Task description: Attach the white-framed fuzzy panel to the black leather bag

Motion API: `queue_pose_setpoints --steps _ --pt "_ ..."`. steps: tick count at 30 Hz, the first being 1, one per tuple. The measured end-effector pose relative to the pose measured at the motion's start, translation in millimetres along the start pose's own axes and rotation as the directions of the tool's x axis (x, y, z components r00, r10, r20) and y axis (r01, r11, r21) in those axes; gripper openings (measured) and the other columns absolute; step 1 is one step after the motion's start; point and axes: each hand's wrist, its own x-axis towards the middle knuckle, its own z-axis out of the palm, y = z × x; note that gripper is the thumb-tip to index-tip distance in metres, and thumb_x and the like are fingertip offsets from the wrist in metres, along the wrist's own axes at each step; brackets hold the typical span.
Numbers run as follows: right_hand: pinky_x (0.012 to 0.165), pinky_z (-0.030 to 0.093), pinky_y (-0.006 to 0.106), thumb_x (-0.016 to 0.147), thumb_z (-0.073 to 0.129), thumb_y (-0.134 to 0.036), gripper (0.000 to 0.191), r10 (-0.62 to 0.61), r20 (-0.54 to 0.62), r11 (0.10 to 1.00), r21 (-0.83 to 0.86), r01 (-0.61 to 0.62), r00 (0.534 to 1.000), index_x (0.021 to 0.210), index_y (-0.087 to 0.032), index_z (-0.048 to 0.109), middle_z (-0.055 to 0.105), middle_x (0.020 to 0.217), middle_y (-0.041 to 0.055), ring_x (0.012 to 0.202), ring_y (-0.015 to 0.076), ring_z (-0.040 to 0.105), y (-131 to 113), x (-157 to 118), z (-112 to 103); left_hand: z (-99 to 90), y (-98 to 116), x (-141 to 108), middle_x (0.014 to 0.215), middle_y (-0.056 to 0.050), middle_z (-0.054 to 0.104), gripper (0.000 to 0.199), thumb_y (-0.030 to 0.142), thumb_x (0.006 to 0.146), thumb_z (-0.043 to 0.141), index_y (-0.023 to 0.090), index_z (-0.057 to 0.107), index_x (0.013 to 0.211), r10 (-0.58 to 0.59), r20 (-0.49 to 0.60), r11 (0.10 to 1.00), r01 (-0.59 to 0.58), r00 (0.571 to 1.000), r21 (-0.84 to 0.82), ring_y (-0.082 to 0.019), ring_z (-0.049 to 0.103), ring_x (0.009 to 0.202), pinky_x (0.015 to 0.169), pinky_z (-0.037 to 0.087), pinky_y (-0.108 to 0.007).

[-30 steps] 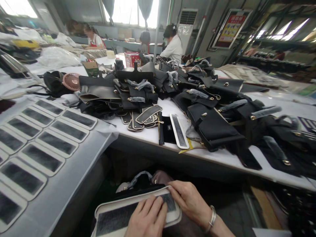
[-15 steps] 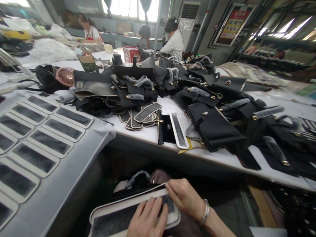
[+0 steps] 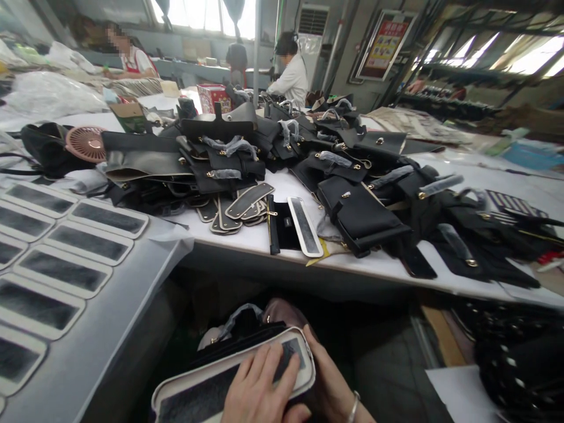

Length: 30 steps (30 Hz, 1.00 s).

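Observation:
A black handbag (image 3: 240, 336) lies across my lap with its base facing me. On that base sits a pale-bordered panel (image 3: 194, 398) with a dark rectangular middle, rounded at the corners. My left hand (image 3: 259, 382) rests flat on the panel, fingers stretched and slightly spread. At the bag's right end my right hand (image 3: 328, 376), with a bangle at the wrist, grips the corner; its thumb lies along the edge and the other fingers are hidden behind the bag. A wrapped handle (image 3: 240, 316) shows beyond the bag.
Matching panels (image 3: 64, 267) lie in rows on the left table. Ahead, black bags (image 3: 361, 214), loose strap pieces (image 3: 249, 200), a single panel (image 3: 305, 226) and a pink fan (image 3: 86, 144) cover a white table. Co-workers (image 3: 293, 73) are at the back.
My right hand has shifted from pinching the panel's upper edge to holding the bag's right corner. My left hand stays on the panel. The view has turned slightly right.

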Motion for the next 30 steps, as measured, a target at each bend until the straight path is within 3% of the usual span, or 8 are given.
queue_pose_setpoints --steps 3,8,15,19,26,30 --pt "0.097 0.044 0.039 0.091 0.054 -0.056 0.049 0.041 0.050 0.980 0.194 -0.050 0.998 0.116 -0.017 0.068 0.071 0.101 0.0098 0.102 0.0251 0.063 6.5 -1.6 4.9 2.0 -2.6 -4.3 0.116 0.003 0.066 0.048 0.064 0.087 0.052 0.030 0.064 0.120 -0.005 0.045 1.000 0.007 0.999 -0.025 -0.015 0.063 0.101 0.084 0.048 -0.027" --pt "0.101 0.041 0.037 0.087 0.060 -0.059 0.054 0.043 0.033 0.956 0.290 -0.051 0.999 0.125 -0.021 0.063 0.072 0.105 0.0066 0.105 0.0228 0.063 11.2 -3.6 4.4 1.6 -6.7 -2.4 0.109 0.004 0.068 0.040 0.055 0.095 0.040 0.031 0.069 0.107 -0.005 -0.023 0.998 0.004 1.000 -0.058 -0.013 0.063 0.096 0.083 0.046 -0.026" --pt "0.106 0.037 0.040 0.088 0.049 -0.068 0.068 0.046 -0.039 0.980 0.197 -0.038 0.998 0.137 -0.021 0.052 0.070 0.111 0.0078 0.111 0.0236 0.062 14.3 -0.2 2.3 6.2 -8.7 -4.6 0.107 0.001 0.068 0.042 0.059 0.093 0.045 0.027 0.068 0.108 0.082 -0.061 0.996 -0.083 0.995 -0.014 -0.016 0.061 0.095 0.081 0.044 -0.027" --pt "0.112 0.030 0.038 0.090 0.047 -0.066 0.063 0.012 -0.006 0.987 0.160 -0.011 1.000 0.136 -0.023 0.054 0.067 0.121 0.0074 0.121 0.0226 0.056 13.2 -2.8 -3.1 9.4 -9.7 -7.3 0.111 0.000 0.066 0.047 0.063 0.090 0.050 0.026 0.066 0.113 0.107 -0.033 0.994 -0.107 0.994 0.014 -0.017 0.061 0.098 0.082 0.045 -0.028" --pt "0.119 0.019 0.037 0.083 0.061 -0.063 0.059 -0.027 0.081 0.986 0.169 0.013 0.996 0.132 -0.030 0.059 0.055 0.140 0.0013 0.135 0.0225 0.042 9.6 -16.3 -0.1 10.0 -11.2 -6.2 0.112 -0.001 0.065 0.051 0.066 0.089 0.049 0.024 0.065 0.114 0.146 -0.049 0.989 -0.144 0.988 0.030 -0.017 0.060 0.099 0.082 0.045 -0.027" --pt "0.119 0.018 0.039 0.084 0.057 -0.066 0.062 -0.065 0.055 0.995 0.082 0.061 0.996 0.134 -0.029 0.057 0.055 0.140 0.0029 0.137 0.0224 0.040 8.0 -15.6 2.4 13.6 -4.8 -10.9 0.114 -0.002 0.065 0.047 0.062 0.094 0.043 0.025 0.066 0.113 0.073 -0.057 0.997 -0.073 0.996 0.011 -0.018 0.060 0.099 0.082 0.044 -0.029"
